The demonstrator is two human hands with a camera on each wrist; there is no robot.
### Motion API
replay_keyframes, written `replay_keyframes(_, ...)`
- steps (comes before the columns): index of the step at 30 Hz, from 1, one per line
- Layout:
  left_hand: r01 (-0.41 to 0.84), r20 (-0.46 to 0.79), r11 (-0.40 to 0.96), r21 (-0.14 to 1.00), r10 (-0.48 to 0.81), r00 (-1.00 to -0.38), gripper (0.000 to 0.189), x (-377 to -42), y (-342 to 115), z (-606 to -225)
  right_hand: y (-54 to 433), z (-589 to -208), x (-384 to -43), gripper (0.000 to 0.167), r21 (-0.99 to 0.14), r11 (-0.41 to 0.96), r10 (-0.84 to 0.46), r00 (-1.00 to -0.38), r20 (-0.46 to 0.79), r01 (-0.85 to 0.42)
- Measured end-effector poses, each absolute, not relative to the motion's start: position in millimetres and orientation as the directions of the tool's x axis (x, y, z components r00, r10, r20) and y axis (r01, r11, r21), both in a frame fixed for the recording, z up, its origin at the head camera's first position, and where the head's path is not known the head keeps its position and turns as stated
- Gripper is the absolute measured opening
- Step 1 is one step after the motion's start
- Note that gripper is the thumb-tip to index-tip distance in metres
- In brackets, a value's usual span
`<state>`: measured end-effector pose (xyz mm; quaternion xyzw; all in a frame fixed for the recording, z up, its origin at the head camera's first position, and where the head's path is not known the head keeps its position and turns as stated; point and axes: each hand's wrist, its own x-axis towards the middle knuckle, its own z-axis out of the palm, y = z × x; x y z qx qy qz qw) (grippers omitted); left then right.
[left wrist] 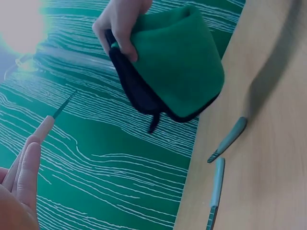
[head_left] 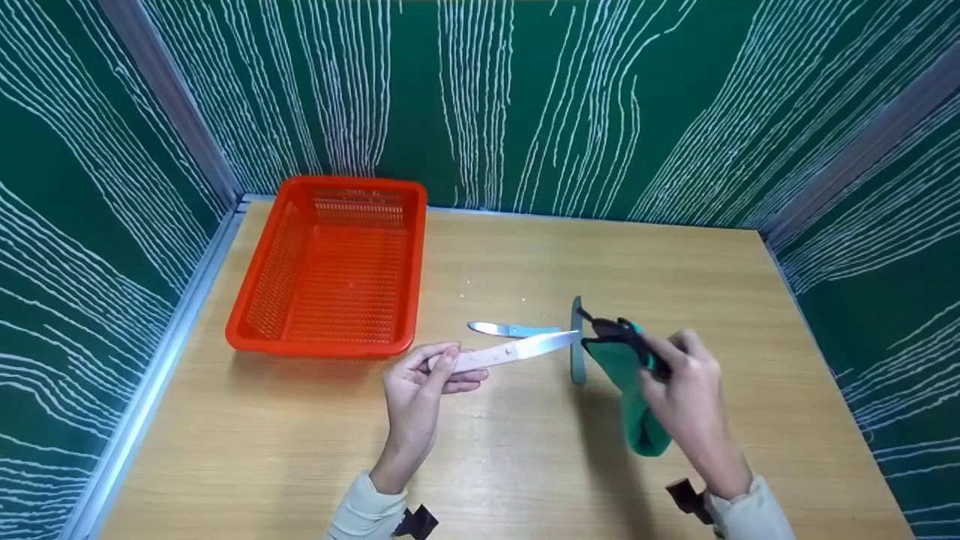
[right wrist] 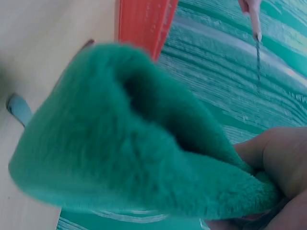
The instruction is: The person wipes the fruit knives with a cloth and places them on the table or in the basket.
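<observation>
My left hand (head_left: 420,390) grips a knife (head_left: 495,356) by its pale pink handle, the blade pointing right above the table. My right hand (head_left: 694,382) pinches a plush green cloth (left wrist: 177,62) with a dark edge and dark other side; it hangs folded, to the right of the knife's tip in the head view. Below the held knife, a small knife with a blue handle (head_left: 525,331) lies on the table. Another knife with a grey-green handle (head_left: 577,367) lies beside it, roughly crosswise, partly overlapped by the held blade's tip in the head view.
An orange-red plastic basket (head_left: 326,349) with slotted walls stands at the back left of the wooden table (head_left: 495,465). Green panels with white wavy lines (head_left: 472,97) rise along the back and both sides. A few tiny white specks lie behind the blue-handled knife.
</observation>
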<state>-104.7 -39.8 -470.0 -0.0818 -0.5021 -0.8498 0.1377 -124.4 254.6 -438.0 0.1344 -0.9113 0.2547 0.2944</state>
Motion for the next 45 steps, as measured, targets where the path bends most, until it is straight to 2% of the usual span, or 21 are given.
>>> replay_keyframes(5,0.305,0.267,-0.448,0.840,-0.149,-0.952,0.021,-105,-39,-474,260,-428,-122,0.028,-0.420,0.818,-0.056,-0.781,0.622,-0.393)
replay_keyframes(10,0.282,0.244,-0.444,0.850,-0.142,-0.959,0.022,-105,-38,-477,258,-418,-118,0.026,-0.445,0.802,-0.032,-0.771,0.636,-0.399)
replay_keyframes(22,0.206,0.166,-0.429,0.880,-0.127,-0.978,0.022,-105,-34,-477,233,-393,-115,0.036,-0.388,0.752,-0.061,-0.642,0.764,-0.533)
replay_keyframes(28,0.208,0.171,-0.425,0.881,-0.125,-0.977,0.022,-104,-29,-474,210,-389,-107,0.043,-0.326,0.676,-0.193,-0.586,0.787,-0.660)
replay_keyframes(32,0.228,0.191,-0.417,0.880,-0.129,-0.973,0.022,-104,-24,-474,188,-403,-103,0.054,-0.303,0.623,-0.334,-0.596,0.731,-0.721)
replay_keyframes(39,0.238,0.205,-0.407,0.882,-0.123,-0.971,0.021,-103,-23,-478,166,-433,-103,0.041,-0.141,0.676,-0.531,-0.612,0.586,-0.723)
replay_keyframes(45,0.229,0.188,-0.421,0.878,-0.138,-0.972,0.020,-102,-28,-482,172,-441,-103,0.049,-0.066,0.695,-0.577,-0.610,0.544,-0.716)
